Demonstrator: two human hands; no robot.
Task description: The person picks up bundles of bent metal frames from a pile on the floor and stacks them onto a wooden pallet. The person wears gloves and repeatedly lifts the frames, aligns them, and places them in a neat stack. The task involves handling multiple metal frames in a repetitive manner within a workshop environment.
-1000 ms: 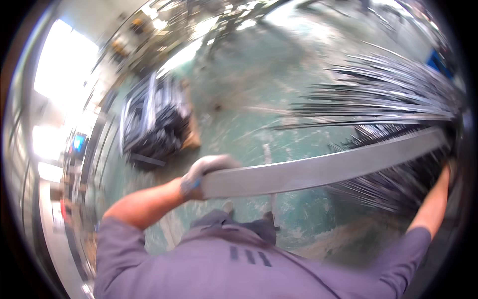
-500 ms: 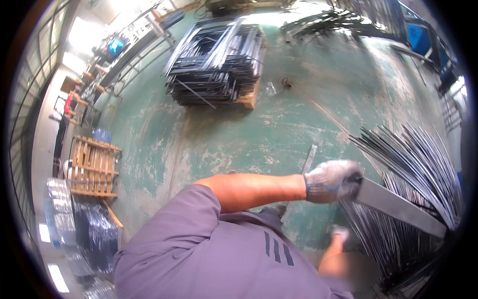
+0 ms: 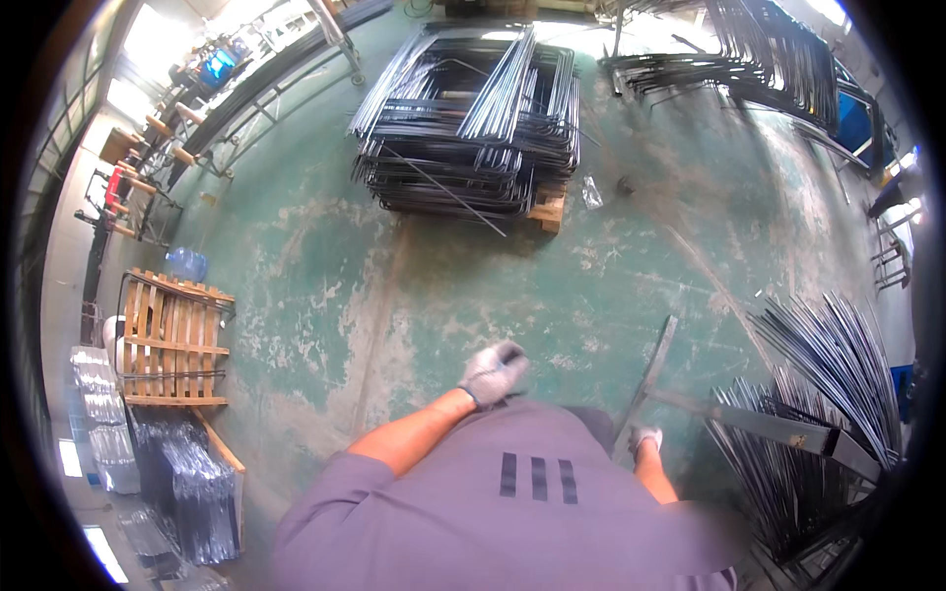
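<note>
My left hand point(image 3: 495, 371), in a pale knit glove, is in front of my chest with its fingers curled. A dark patch shows at the fingers, and I cannot make out what it is. My right hand point(image 3: 645, 438), also gloved, is lower and to the right, beside a flat grey metal bar point(image 3: 652, 369). Whether it grips the bar is unclear, as its fingers are too small to read. A grey metal beam point(image 3: 759, 418) runs from near that bar to the right, across bundled dark rods point(image 3: 828, 360).
A pallet stacked with bent metal frames point(image 3: 468, 138) stands ahead on the worn green floor point(image 3: 493, 286). More frames hang on a rack point(image 3: 749, 74) at the far right. Leftward are a wooden pallet point(image 3: 175, 345), plastic-wrapped stacks point(image 3: 192, 483) and a long workbench point(image 3: 261, 94).
My left hand has come away from the grey beam and swung left to my chest. My right hand stays low by the flat bar. The head view has shifted a little.
</note>
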